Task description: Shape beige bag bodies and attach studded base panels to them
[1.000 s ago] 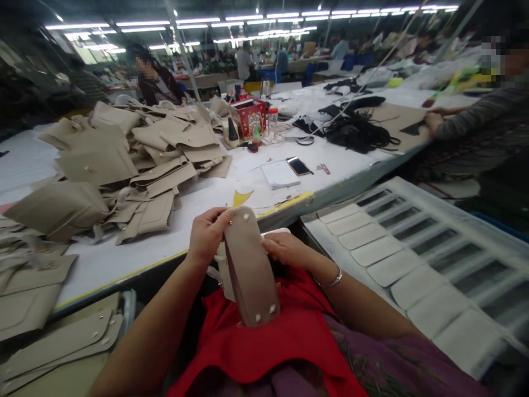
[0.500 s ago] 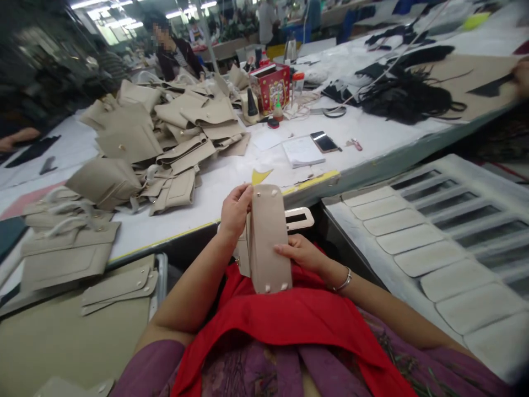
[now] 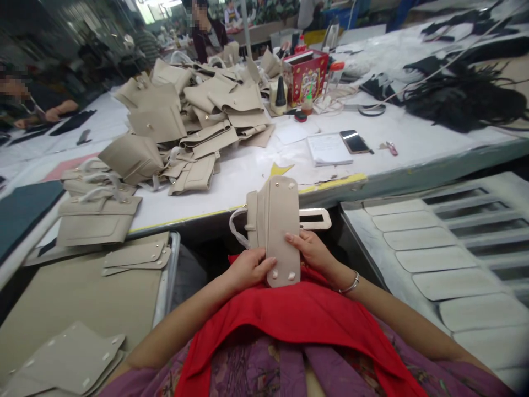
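Note:
A small beige handbag (image 3: 283, 220) is held above my lap, its long rounded panel facing me. One metal stud and a white tab show at the panel's top end, with two white tabs near the bottom. My left hand (image 3: 249, 268) is closed on the lower left edge, thumb on the panel. Along the right edge, my right hand (image 3: 312, 251) grips the bag with its thumb on the front. A pale frame-shaped handle (image 3: 317, 219) sticks out to the right, and a white-wrapped handle (image 3: 236, 226) loops out at the left. The fingers behind the bag are hidden.
Beige bag pieces (image 3: 194, 110) lie heaped on the white table (image 3: 248, 165). A notebook (image 3: 329, 149), a phone (image 3: 355, 141) and a red box (image 3: 306, 77) are also there. Pale flaps lie on a slatted rack (image 3: 448, 242) at right. Loose panels (image 3: 66, 358) rest at lower left.
My left hand has moved from the bag's top left edge down to its lower left edge. The bag has turned slightly, so more of its left side shows. The view has shifted left.

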The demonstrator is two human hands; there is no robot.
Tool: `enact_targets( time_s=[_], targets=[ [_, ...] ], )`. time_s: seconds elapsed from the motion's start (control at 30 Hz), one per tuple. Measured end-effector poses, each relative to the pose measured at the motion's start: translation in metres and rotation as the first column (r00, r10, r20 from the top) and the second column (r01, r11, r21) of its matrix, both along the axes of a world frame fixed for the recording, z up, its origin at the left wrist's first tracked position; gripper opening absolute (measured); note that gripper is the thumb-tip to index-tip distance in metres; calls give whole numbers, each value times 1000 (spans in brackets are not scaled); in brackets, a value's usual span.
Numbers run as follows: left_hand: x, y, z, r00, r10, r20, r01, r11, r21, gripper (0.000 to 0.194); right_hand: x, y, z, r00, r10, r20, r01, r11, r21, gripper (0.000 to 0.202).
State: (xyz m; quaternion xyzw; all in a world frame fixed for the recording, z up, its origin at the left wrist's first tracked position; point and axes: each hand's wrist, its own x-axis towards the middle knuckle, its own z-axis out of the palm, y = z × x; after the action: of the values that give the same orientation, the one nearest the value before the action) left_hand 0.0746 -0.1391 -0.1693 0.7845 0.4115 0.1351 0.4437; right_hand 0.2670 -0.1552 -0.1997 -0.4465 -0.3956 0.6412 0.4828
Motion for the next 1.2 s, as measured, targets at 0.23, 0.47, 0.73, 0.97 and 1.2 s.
enact_targets(
  time_s=[0.23,0.47,0.73,0.97,1.2],
  targets=[
    [-5,1,-13,991,8,135,9,992,-126,40,14,-17,-5,871,137,472,-218,968,121,47],
    [-12,0,-17,978,54,202,-17,983,-182,41,5,-37,-1,849,276,450,-361,926,114,50],
    [-12,-11,33,982,-167,93,117,911,397,26,9,-47,37,830,103,548,-351,860,370,40],
    [76,0,101,767,-633,102,391,588,708,16,68,-111,124,509,-667,544,-71,597,799,28],
    [177,32,30,734,-668,125,626,737,255,50,137,-289,151,-327,-559,762,530,559,637,38]
  ],
)
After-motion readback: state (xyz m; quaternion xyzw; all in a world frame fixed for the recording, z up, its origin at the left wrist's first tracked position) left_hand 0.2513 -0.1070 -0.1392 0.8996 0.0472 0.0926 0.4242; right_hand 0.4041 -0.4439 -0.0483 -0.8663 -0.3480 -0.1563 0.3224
